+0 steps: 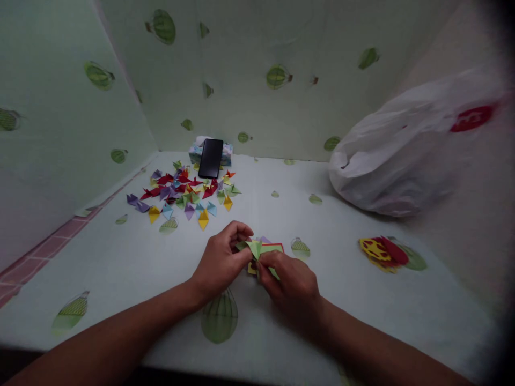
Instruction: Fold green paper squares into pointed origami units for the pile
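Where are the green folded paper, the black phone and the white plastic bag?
green folded paper (255, 248): head view, on its pointed middle fold, between both hands.
black phone (211, 157): head view, middle of its dark screen.
white plastic bag (398, 155): head view, middle of its crumpled side.

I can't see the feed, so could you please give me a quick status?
Left hand and right hand pinching green folded paper. Paper stack beneath. Nothing in the way.

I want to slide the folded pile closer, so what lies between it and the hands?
The head view shows only bare sheet between the pile of folded papers and the left hand.
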`<state>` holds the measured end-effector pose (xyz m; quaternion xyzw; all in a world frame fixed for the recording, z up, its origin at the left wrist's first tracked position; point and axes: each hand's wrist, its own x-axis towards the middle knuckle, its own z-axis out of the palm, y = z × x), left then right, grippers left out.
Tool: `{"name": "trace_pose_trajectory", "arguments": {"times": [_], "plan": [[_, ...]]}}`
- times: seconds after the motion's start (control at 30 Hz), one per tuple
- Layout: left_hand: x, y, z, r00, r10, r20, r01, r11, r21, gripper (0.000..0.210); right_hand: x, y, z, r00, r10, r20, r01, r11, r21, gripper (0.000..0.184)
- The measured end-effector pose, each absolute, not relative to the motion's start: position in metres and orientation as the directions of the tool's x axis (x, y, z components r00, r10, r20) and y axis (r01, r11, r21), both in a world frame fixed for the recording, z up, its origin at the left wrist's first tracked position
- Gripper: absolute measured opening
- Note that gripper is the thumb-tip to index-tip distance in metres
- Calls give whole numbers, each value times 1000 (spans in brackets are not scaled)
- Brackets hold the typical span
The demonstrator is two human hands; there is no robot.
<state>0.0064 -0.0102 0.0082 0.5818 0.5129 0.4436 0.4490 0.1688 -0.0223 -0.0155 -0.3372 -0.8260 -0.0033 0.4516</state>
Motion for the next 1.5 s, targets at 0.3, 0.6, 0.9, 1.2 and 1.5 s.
{"name": "trace_pose_trajectory", "arguments": {"times": [0.3, 0.6, 0.9, 1.2, 1.5], "plan": [[8, -12, 7, 67, 997, 33, 21, -34, 999, 15, 168, -24, -12, -235, 688, 687, 499, 692, -522, 14], [7, -14, 7, 101, 994, 49, -63, -42, 997, 16, 166, -28, -10, -161, 762, 627, 447, 623, -642, 13], [4, -8, 10, 33, 998, 54, 17, -54, 998, 13, 166, -27, -5, -104, 900, 423, 208, 436, -876, 9], [-4, 1, 13, 195, 942, 272, 458, -333, 824, 8, 177, -14, 4, -161, 908, 387, 310, 419, -853, 18], [-2, -2, 12, 329, 889, 319, 485, -448, 751, 8, 176, -3, 2, -308, 931, 196, 316, 295, -902, 10]]}}
